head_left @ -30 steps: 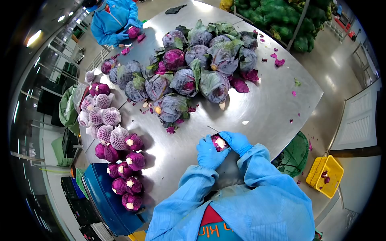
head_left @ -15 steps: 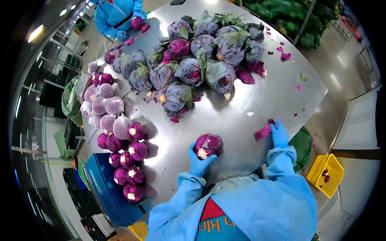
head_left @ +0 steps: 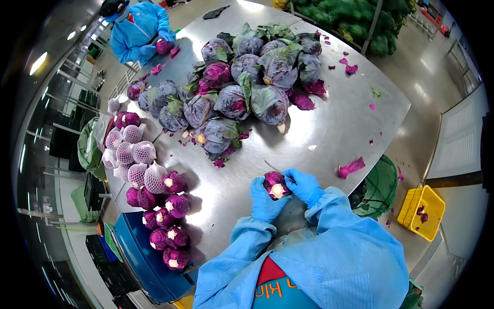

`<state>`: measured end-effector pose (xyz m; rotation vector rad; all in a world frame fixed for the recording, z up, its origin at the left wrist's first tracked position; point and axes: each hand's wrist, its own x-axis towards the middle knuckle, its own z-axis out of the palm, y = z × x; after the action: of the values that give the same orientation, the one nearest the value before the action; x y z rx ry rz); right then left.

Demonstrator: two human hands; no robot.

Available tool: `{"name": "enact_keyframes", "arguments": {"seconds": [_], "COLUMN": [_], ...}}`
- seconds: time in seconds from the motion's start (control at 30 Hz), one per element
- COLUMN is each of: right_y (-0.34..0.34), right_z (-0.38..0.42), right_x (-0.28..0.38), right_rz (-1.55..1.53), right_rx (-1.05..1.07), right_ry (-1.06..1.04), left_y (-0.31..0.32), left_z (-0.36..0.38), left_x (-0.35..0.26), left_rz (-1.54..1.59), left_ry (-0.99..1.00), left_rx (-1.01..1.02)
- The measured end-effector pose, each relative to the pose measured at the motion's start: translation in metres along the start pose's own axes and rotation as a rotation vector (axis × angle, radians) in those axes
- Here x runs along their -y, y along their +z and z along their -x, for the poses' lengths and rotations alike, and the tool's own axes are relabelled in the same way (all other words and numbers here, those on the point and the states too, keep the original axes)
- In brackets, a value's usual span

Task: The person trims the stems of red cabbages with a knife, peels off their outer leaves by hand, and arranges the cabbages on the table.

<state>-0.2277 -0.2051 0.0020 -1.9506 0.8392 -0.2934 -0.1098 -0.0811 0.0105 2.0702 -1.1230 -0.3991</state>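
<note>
My gloved left hand [head_left: 265, 202] is closed around a peeled red cabbage [head_left: 274, 181], its pale cut stem turned toward me. Against the cabbage's right side sits my gloved right hand [head_left: 304, 186], fingers closed on a knife [head_left: 272, 166]. Only the thin blade shows, pointing up and left; the handle is hidden in the glove. A loose purple leaf [head_left: 352, 168] lies on the steel table [head_left: 319, 129] to the right, close to the edge.
Untrimmed red cabbages [head_left: 218, 135] are heaped at the back. Peeled cabbages [head_left: 176, 259] and net-wrapped cabbages [head_left: 155, 177] line the left side. A co-worker [head_left: 139, 31] handles a cabbage at far left. A green net bag [head_left: 382, 190] and a yellow basket [head_left: 422, 212] stand right, below the table.
My right hand has let go of the purple leaf at the table's right edge and come left to the cabbage, now with a knife. My left hand has shifted slightly right with the cabbage.
</note>
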Motion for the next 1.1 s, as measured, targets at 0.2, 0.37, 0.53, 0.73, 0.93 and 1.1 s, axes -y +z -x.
{"name": "enact_keyframes", "arguments": {"seconds": [0.2, 0.37, 0.53, 0.73, 0.93, 1.1], "right_y": [-0.048, -0.088, -0.054, -0.016, -0.036, -0.034], "right_z": [-0.007, 0.000, -0.015, -0.051, -0.067, -0.073], "right_x": [-0.069, -0.082, -0.003, 0.013, 0.034, 0.041], "right_rz": [0.549, 0.383, -0.107, 0.021, 0.312, 0.508], "right_rx": [-0.086, -0.337, 0.143, 0.435, 0.590, 0.616], "right_ry": [0.315, 0.251, 0.020, -0.302, -0.467, -0.628], "left_y": [-0.003, -0.014, -0.029, -0.045, -0.022, -0.020], "left_z": [0.003, 0.012, 0.002, -0.008, -0.016, -0.021], "left_x": [0.018, 0.047, 0.046, 0.045, 0.021, 0.025], "left_rz": [0.138, 0.435, 0.406, 0.210, 0.465, 0.279], "left_ry": [-0.010, -0.002, 0.052, 0.159, -0.168, -0.150], "left_rx": [0.015, 0.152, 0.332, 0.444, 0.372, 0.363]}}
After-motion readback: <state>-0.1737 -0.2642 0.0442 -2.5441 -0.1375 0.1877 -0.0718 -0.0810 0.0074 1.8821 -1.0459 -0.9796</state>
